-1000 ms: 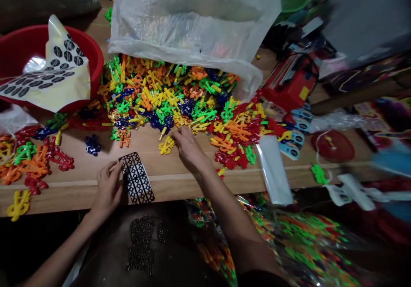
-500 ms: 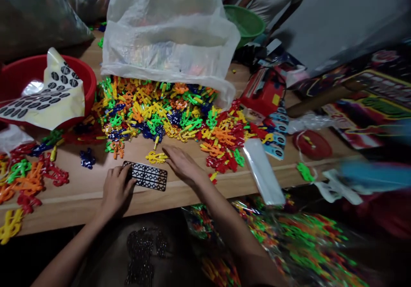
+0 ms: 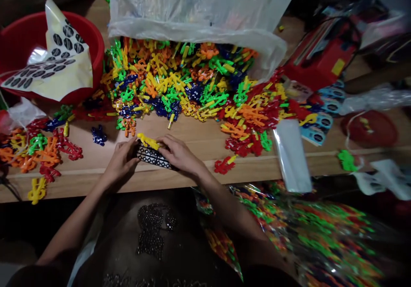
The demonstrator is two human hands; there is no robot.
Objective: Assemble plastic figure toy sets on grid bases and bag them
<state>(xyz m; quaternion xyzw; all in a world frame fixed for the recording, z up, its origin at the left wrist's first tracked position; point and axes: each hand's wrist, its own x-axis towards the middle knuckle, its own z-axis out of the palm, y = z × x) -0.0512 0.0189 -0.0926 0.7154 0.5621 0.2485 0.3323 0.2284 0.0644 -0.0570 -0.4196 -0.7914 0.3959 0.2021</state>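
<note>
Near the table's front edge my left hand [image 3: 121, 164] grips the left end of a black-and-white patterned card [image 3: 153, 157]. A yellow plastic figure [image 3: 148, 142] lies over the card's upper edge, and my right hand [image 3: 180, 153] holds its right end with closed fingers, close to the card's right side. Beyond both hands spreads a heap of yellow, green, orange, blue and red plastic figures [image 3: 173, 86], spilling from a white plastic bag [image 3: 199, 13]. A dark blue figure [image 3: 99, 135] lies alone to the left of my left hand.
A red basin [image 3: 96, 43] with a sticker sheet [image 3: 64, 71] stands at the left. More figures [image 3: 38, 148] lie below it. Clear plastic sleeves [image 3: 292, 156] and a red box [image 3: 321, 56] are on the right. Filled bags [image 3: 334, 235] sit below the table edge.
My right hand has taken hold of the yellow figure and brought it from the table onto the card. The view has shifted, so the table's things appear higher, with those at the right farther right.
</note>
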